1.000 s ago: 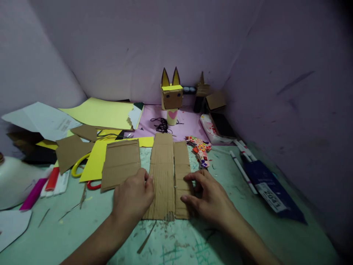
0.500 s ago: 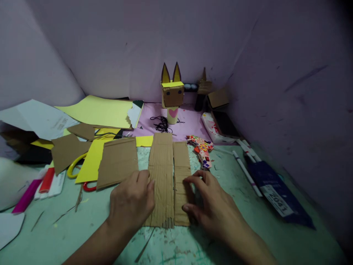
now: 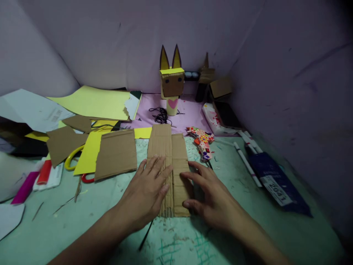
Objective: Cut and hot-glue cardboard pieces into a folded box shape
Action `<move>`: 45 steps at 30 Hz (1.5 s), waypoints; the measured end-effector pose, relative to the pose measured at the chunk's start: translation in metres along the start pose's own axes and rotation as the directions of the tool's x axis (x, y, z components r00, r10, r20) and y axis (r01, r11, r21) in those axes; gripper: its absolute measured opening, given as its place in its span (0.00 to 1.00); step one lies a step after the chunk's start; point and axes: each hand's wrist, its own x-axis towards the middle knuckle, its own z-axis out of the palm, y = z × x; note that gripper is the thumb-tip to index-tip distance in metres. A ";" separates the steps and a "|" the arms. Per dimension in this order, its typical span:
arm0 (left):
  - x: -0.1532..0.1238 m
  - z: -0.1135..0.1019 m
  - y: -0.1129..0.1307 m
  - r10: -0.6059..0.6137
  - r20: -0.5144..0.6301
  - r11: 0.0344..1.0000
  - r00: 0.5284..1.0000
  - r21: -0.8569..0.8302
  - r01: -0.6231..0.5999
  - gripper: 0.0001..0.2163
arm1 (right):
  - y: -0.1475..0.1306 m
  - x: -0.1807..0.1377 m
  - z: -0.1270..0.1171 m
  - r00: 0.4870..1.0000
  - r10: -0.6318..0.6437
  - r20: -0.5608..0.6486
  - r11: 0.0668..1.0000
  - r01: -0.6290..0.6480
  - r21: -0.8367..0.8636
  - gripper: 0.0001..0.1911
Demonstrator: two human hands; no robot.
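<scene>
Two corrugated cardboard strips lie side by side on the green mat [image 3: 237,221]: a wider left strip [image 3: 160,143] and a narrower right strip [image 3: 179,158]. My left hand [image 3: 147,191] lies flat on the wider strip, fingers stretched out. My right hand [image 3: 211,195] rests on the narrower strip's right edge, fingers spread and slightly curled, nothing held. A separate cardboard sheet [image 3: 117,154] lies just left of my left hand.
A cardboard animal figure [image 3: 171,82] with pointed ears stands at the back on pink paper. Yellow paper [image 3: 93,103], cardboard scraps [image 3: 62,141], scissors [image 3: 73,162] and markers [image 3: 35,178] crowd the left. A patterned glue gun [image 3: 202,141], white sticks [image 3: 246,162] and a dark packet [image 3: 275,184] lie on the right.
My left hand slid right from the wider strip's left edge and flattened on top of it. The right hand stayed at the narrow strip. The view tilted down slightly.
</scene>
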 end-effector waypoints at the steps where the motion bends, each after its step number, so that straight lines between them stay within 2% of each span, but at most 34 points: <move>1: 0.000 0.000 0.000 0.000 0.004 1.000 1.000 0.004 0.000 0.21 | 0.001 0.000 0.001 1.000 0.003 -0.007 1.000 -0.003 0.011 0.27; 6: 0.000 0.000 0.003 0.004 0.031 0.998 1.000 0.060 -0.006 0.23 | -0.001 0.000 0.001 1.000 0.013 0.000 1.000 -0.013 0.015 0.27; 11: 0.003 0.001 0.008 -0.002 0.104 0.991 0.995 0.136 -0.013 0.25 | -0.004 0.001 -0.001 0.999 0.017 0.036 0.999 -0.015 -0.040 0.27; 14: 0.005 0.001 0.009 -0.008 0.109 0.989 0.994 0.147 -0.008 0.25 | -0.007 0.001 -0.004 0.998 -0.004 0.055 0.997 0.008 -0.074 0.25; 20: 0.005 -0.001 0.010 -0.004 0.123 0.987 0.992 0.159 -0.016 0.26 | -0.012 0.007 -0.014 0.987 -0.005 0.159 0.978 0.038 -0.206 0.25; 24: 0.004 -0.001 0.011 0.003 0.127 0.984 0.992 0.175 -0.025 0.26 | -0.010 0.013 -0.015 0.958 -0.065 0.280 0.963 0.134 -0.234 0.34; 26: 0.004 -0.001 0.011 0.009 0.126 0.983 0.992 0.182 -0.032 0.26 | -0.011 0.016 -0.013 0.953 -0.080 0.292 0.957 0.156 -0.246 0.34; 29: 0.006 -0.004 0.012 0.012 0.094 0.983 0.996 0.181 -0.029 0.27 | -0.015 0.021 -0.007 0.965 -0.092 0.245 0.936 0.168 -0.308 0.27; 33: 0.009 -0.007 0.012 0.016 0.066 0.988 0.998 0.150 -0.026 0.28 | -0.014 0.023 0.000 0.963 -0.127 0.239 0.924 0.203 -0.325 0.29; 38: 0.016 -0.007 0.006 0.063 0.105 0.993 0.993 0.097 -0.073 0.27 | -0.010 0.021 0.003 0.959 -0.120 0.258 0.928 0.201 -0.315 0.29; 41: 0.020 -0.009 0.003 0.081 0.116 0.993 0.990 0.078 -0.090 0.27 | -0.010 0.020 0.002 0.966 -0.136 0.221 0.946 0.193 -0.259 0.28; 43: 0.022 -0.012 0.003 0.087 0.109 0.993 0.990 0.071 -0.095 0.26 | -0.005 0.019 -0.004 0.977 -0.182 0.108 0.962 0.199 -0.189 0.22; 45: 0.022 -0.014 0.003 0.084 0.099 0.993 0.992 0.070 -0.091 0.24 | 0.003 0.019 -0.015 0.979 -0.165 -0.121 0.978 0.146 -0.146 0.14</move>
